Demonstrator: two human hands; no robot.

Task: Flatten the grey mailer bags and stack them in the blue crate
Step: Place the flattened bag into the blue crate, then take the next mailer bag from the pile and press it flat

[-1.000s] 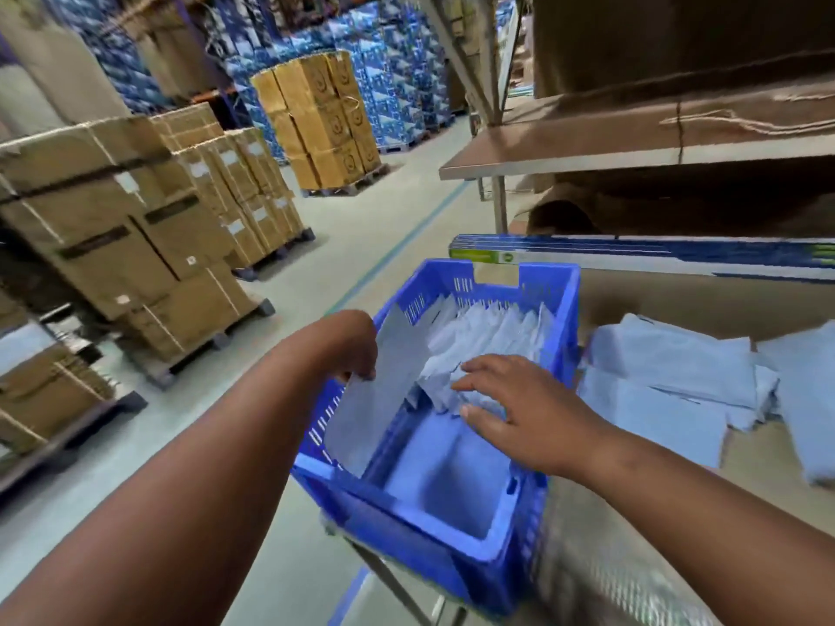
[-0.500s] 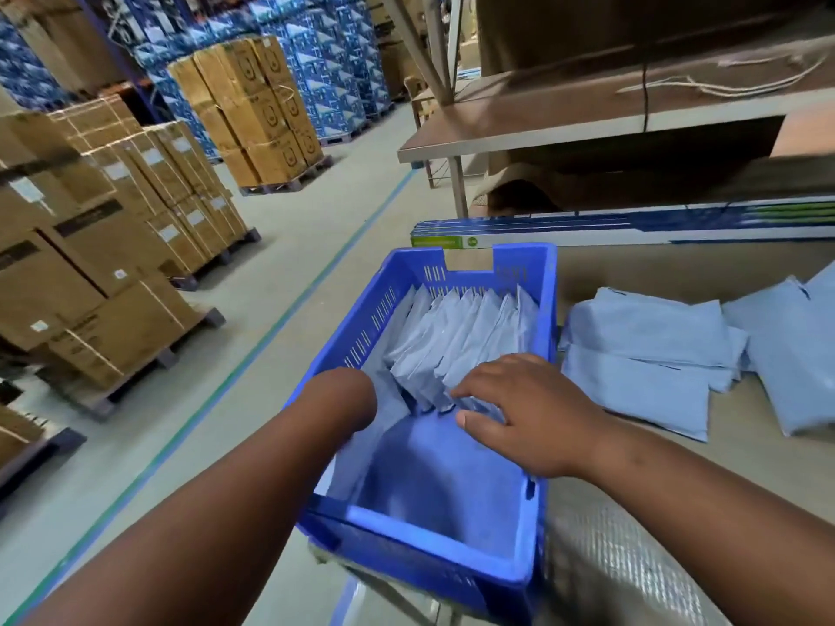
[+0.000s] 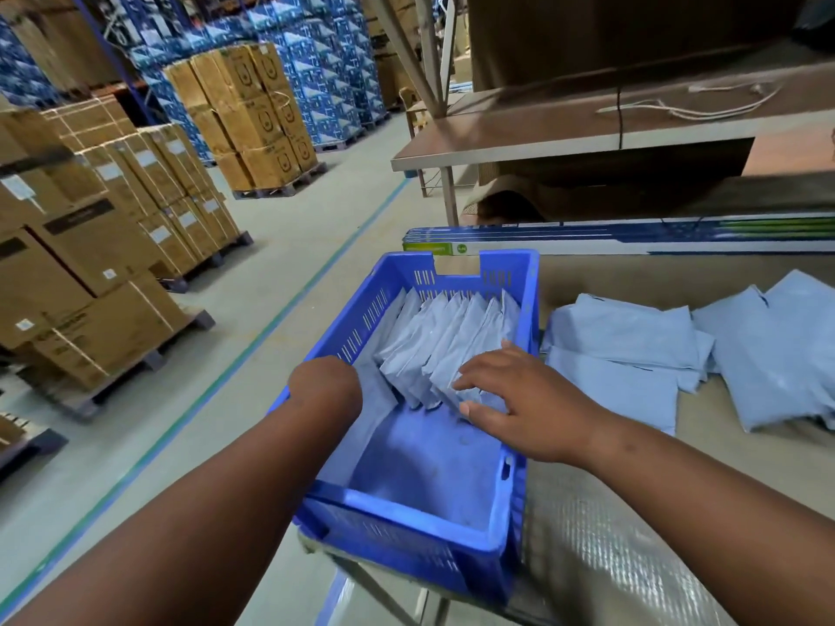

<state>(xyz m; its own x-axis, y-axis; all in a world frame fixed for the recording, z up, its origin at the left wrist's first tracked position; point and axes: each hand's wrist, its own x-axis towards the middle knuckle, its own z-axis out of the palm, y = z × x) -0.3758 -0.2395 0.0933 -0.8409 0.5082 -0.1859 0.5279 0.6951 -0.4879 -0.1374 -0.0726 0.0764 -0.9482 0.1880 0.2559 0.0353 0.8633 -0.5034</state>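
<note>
A blue crate (image 3: 409,528) stands at the table's left end. A row of grey mailer bags (image 3: 445,332) stands on edge in its far half. My right hand (image 3: 524,399) rests on the near end of that row with spread fingers and holds the bags back. My left hand (image 3: 326,385) dips into the crate at its left wall, fingers hidden below the wrist. It holds one grey mailer bag (image 3: 376,411), which runs along that wall. Loose mailer bags (image 3: 626,354) lie flat on the table to the right of the crate.
More grey bags (image 3: 777,354) lie farther right on the table. A long blue-and-white box (image 3: 632,239) lies behind the crate, under a brown shelf (image 3: 565,137). Pallets of cardboard boxes (image 3: 113,264) line the aisle on the left.
My left hand has lowered its mailer bag from above the rim down into the crate, along the left wall. My right hand has stayed on the standing row.
</note>
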